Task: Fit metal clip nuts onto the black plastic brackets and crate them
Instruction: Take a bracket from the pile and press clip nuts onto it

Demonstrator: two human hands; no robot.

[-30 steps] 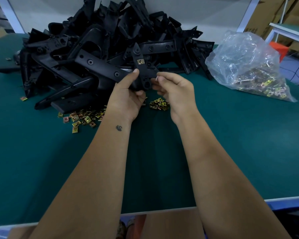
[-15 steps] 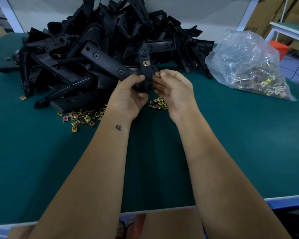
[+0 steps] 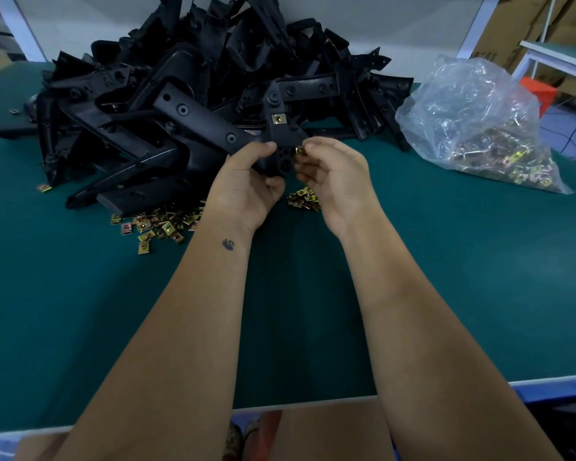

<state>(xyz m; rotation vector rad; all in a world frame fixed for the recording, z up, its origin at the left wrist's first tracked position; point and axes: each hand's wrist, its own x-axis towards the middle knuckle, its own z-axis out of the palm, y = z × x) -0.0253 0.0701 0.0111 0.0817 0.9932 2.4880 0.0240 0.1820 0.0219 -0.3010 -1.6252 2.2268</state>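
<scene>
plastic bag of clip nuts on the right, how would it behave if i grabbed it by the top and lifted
The plastic bag looks thin and crumpled, so it would probably be floppy. The clip nuts sit low in it, so it would likely sag and feel bottom-heavy. Being thin film around metal edges, it might tear.

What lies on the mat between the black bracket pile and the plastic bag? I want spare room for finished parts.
In the head view, the green mat between the bracket pile and the plastic bag shows bare; nothing lies in that stretch.
</scene>
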